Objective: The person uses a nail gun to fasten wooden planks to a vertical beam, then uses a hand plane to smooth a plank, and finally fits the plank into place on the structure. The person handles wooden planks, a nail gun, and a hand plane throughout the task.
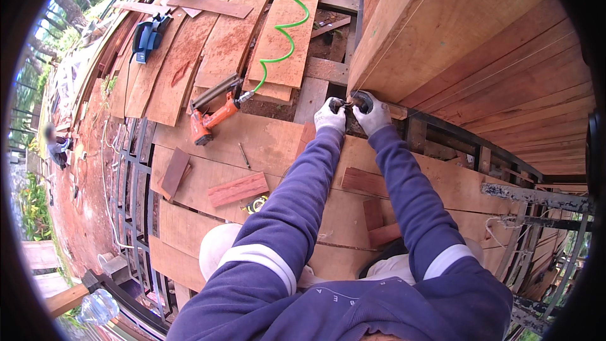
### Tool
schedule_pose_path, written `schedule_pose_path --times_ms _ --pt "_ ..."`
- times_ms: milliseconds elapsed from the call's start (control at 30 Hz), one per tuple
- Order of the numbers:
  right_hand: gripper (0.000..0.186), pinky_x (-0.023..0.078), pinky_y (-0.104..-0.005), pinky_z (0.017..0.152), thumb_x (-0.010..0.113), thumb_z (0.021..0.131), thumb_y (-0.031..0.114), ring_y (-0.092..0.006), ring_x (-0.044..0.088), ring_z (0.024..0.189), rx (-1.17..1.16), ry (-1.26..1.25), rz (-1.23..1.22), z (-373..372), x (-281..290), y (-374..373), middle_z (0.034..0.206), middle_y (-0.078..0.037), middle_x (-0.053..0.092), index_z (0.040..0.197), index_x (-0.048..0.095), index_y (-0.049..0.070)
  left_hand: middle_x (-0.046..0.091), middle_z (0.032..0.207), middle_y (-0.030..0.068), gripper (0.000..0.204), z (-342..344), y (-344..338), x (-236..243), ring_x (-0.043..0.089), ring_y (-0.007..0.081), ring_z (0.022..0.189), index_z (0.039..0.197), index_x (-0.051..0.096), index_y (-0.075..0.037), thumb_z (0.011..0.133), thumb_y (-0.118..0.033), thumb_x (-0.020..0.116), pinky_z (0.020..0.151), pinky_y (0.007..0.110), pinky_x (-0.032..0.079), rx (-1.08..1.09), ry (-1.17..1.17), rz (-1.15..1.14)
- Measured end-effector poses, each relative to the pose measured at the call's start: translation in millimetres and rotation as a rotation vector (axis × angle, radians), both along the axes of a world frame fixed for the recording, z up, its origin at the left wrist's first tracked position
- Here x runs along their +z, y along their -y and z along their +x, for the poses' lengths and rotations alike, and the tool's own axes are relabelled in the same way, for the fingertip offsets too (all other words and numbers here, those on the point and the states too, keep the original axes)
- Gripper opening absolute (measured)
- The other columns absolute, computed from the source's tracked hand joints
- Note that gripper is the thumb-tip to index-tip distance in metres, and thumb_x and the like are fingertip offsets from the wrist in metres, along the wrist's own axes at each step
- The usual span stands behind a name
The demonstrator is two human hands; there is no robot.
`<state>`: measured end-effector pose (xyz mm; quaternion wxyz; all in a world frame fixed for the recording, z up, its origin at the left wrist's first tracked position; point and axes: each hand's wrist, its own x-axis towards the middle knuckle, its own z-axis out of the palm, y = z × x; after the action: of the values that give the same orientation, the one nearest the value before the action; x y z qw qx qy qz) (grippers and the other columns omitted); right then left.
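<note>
My left hand (331,115) and my right hand (371,113), both in white work gloves with dark fingertips, meet at the lower corner of the wood-clad wall (435,25). Their fingers are pinched together, close to each other. What lies between them is too small and too hidden to name. A thin string (404,36) runs down across the wall toward the spot where my hands are. To the left of my hands, an orange nail gun (214,117) lies on the boards, joined to a green coiled hose (291,41).
Wooden deck boards (290,142) lie over a dark metal frame (129,170), with gaps around it. Reddish wood offcuts (237,189), a tape measure (256,204) and a thin rod (243,155) lie nearby. Farther off are a blue planer (148,38) and another person (57,148).
</note>
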<state>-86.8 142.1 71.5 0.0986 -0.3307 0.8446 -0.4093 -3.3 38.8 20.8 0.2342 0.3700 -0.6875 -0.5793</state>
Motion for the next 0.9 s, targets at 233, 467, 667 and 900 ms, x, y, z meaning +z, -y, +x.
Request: schedule_pose_path --times_ms 233,467,667,900 --pt "0.032 0.052 -0.039 0.087 0.067 0.083 0.022 -0.0319 0.065 0.099 0.032 -0.153 0.119 -3.4 4.0 -5.5 0.106 -0.014 0.069 0.113 0.066 0.011 0.071 0.084 0.0095 0.007 0.5 0.5 -1.8 0.068 0.0211 0.079 0.091 0.066 -0.007 0.084 -0.008 0.065 0.077 0.031 0.052 0.001 0.015 -0.014" --pt "0.027 0.052 -0.0406 0.084 0.066 0.083 0.023 -0.0328 0.065 0.096 -0.011 -0.167 0.111 2.7 5.2 0.2 0.104 -0.014 0.069 0.108 0.068 0.013 0.071 0.084 0.0101 0.008 -0.4 1.5 -6.7 0.068 0.0219 0.079 0.091 0.066 -0.007 0.083 -0.008 0.065 0.078 0.031 0.052 -0.011 -0.017 0.012" --pt "0.025 0.052 -0.0403 0.083 0.065 0.084 0.019 -0.0329 0.067 0.093 -0.14 -0.122 0.036 9.6 -5.8 7.0 0.1 -0.015 0.07 0.109 0.069 0.014 0.071 0.084 0.0097 0.008 0.6 1.5 -1.6 0.068 0.0195 0.078 0.091 0.066 -0.006 0.083 -0.007 0.065 0.076 0.031 0.052 -0.006 0.008 -0.025" --pt "0.024 0.053 -0.0363 0.086 0.063 0.086 0.014 -0.0293 0.069 0.094 -0.105 0.076 -0.158 8.4 -14.3 12.4 0.101 -0.015 0.071 0.108 0.07 0.007 0.071 0.084 0.0102 0.01 2.6 0.3 8.1 0.068 0.0184 0.077 0.092 0.066 -0.005 0.083 -0.006 0.065 0.075 0.03 0.052 -0.018 0.004 -0.005"
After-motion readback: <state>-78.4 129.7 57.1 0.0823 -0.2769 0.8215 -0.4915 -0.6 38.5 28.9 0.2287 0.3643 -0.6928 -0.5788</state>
